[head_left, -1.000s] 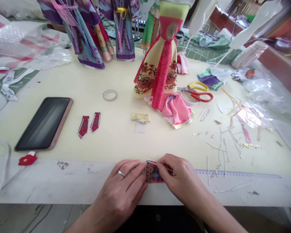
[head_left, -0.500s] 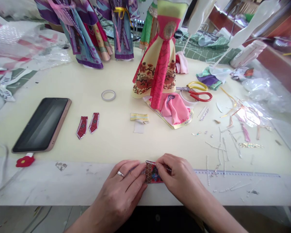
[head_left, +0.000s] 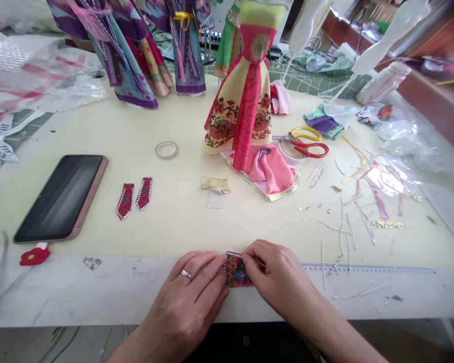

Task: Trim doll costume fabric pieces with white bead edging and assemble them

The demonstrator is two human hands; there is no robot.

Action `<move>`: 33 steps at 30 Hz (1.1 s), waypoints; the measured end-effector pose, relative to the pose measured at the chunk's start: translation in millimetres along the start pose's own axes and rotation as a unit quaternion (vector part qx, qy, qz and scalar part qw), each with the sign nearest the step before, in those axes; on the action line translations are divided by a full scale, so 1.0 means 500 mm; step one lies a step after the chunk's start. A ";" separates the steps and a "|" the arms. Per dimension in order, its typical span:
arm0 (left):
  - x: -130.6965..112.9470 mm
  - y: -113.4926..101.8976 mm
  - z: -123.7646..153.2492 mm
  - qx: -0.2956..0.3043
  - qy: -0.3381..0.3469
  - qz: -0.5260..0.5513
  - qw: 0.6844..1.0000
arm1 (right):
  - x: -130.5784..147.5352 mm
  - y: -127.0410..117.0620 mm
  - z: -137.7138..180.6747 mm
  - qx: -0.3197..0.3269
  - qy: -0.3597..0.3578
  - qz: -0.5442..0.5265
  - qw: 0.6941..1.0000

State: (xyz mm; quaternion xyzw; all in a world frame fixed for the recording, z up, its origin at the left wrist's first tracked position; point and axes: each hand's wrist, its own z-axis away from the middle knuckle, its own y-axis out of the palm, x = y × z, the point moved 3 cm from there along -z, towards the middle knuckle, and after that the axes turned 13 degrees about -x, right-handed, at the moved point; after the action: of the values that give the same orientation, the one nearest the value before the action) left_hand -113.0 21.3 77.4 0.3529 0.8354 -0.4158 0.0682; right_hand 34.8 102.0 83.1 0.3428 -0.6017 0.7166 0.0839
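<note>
At the table's near edge lies a small patterned fabric piece (head_left: pixel 232 269), brown on its left part, red and blue further right. White bead trim (head_left: pixel 232 253) runs along its top edge. My left hand (head_left: pixel 192 287), with a ring on one finger, holds down the piece's left end, its fingers close together and the thumb below. My right hand (head_left: pixel 274 264) pinches the top edge at the bead trim, thumb against forefinger, covering the right end. A ruler (head_left: pixel 363 268) lies beyond my right hand; its left part is hidden behind that hand.
Two red bead-edged tabs (head_left: pixel 125 200) and a phone (head_left: pixel 60 196) lie left. A dressed doll form (head_left: pixel 245 101) stands ahead, beside scissors (head_left: pixel 302 143) and pink fabric (head_left: pixel 274 169). Loose bead strands (head_left: pixel 349 242) scatter right. A tape roll (head_left: pixel 167 149) lies mid-table.
The view has shifted slightly. Both hands keep nearly the same pose on the patterned fabric piece, with hardly any visible movement.
</note>
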 end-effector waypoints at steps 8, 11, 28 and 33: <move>-0.002 -0.002 -0.002 -0.009 0.007 -0.004 1.000 | 0.002 0.002 0.002 0.001 0.006 0.004 1.000; -0.002 -0.003 -0.001 -0.008 0.011 -0.004 1.000 | 0.003 0.000 0.002 -0.007 0.003 0.013 1.000; -0.002 0.000 0.005 -0.005 0.024 -0.008 1.000 | 0.003 0.002 0.002 -0.002 0.017 0.024 1.000; -0.003 0.000 0.001 -0.008 0.020 -0.008 1.000 | 0.004 0.003 0.000 -0.001 0.020 0.024 1.000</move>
State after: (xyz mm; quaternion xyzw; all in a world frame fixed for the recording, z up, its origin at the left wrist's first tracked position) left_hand -112.0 20.2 77.6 0.3542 0.8425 -0.4027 0.0510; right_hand 32.5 101.0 83.1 0.3139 -0.6084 0.7246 0.0792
